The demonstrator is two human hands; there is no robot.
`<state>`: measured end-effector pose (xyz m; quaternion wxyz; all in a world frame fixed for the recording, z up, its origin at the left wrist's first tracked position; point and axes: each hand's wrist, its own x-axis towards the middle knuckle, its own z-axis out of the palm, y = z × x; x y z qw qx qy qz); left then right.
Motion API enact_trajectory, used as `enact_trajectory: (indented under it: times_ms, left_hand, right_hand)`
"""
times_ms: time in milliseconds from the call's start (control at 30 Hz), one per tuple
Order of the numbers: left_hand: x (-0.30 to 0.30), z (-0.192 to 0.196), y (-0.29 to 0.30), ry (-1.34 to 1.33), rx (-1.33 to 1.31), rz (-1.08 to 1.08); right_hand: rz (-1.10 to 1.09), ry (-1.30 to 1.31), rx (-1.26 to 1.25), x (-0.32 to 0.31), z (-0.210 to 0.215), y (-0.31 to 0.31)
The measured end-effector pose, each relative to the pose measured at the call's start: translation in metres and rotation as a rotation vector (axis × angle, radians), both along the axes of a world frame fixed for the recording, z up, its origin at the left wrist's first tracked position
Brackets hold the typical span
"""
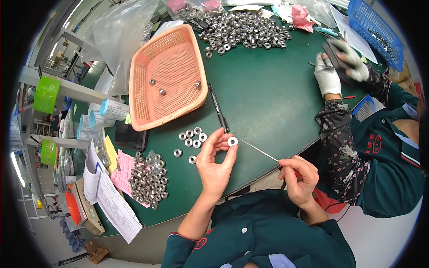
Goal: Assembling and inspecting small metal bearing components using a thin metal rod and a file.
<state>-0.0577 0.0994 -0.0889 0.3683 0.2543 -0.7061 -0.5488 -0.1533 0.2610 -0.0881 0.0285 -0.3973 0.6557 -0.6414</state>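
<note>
Between the thumb and fingers of my left hand is a small shiny metal ring, its hole facing up at me. My right hand pinches the near end of a thin metal rod. The rod slants up and left, its far tip just right of the ring; whether they touch I cannot tell. Beside my left hand a loose cluster of metal rings lies on the green table. Just beyond my fingertips rests a black marker pen.
A pink plastic basket holds several rings. Ring piles lie at the back and on pink paper at the left. Nearby are paper sheets and a blue basket. At the right, a co-worker's gloved hands handle a dark block.
</note>
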Motion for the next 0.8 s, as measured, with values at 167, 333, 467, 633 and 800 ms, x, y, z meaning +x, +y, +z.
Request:
enact_trajectory:
  times_ms: [167, 333, 467, 633, 800]
  left_hand:
    - [0.003, 0.000, -0.001, -0.012, 0.056, -0.004]
    - [0.004, 0.001, -0.002, 0.033, 0.186, -0.053]
    - [0.010, 0.001, -0.011, 0.248, 0.741, -0.289]
    - [0.013, 0.005, -0.017, 0.363, 1.028, -0.383]
    - [0.012, -0.001, -0.022, 0.413, 1.183, -0.374]
  right_hand:
    - [0.002, -0.026, -0.009, 0.000, 0.000, -0.001]
    - [-0.002, -0.069, -0.013, 0.002, 0.000, 0.001]
    - [-0.026, -0.219, -0.068, 0.005, 0.000, 0.000]
    - [0.020, -0.360, -0.089, 0.004, -0.007, -0.001]
    - [0.034, -0.408, -0.075, 0.002, -0.009, -0.004]
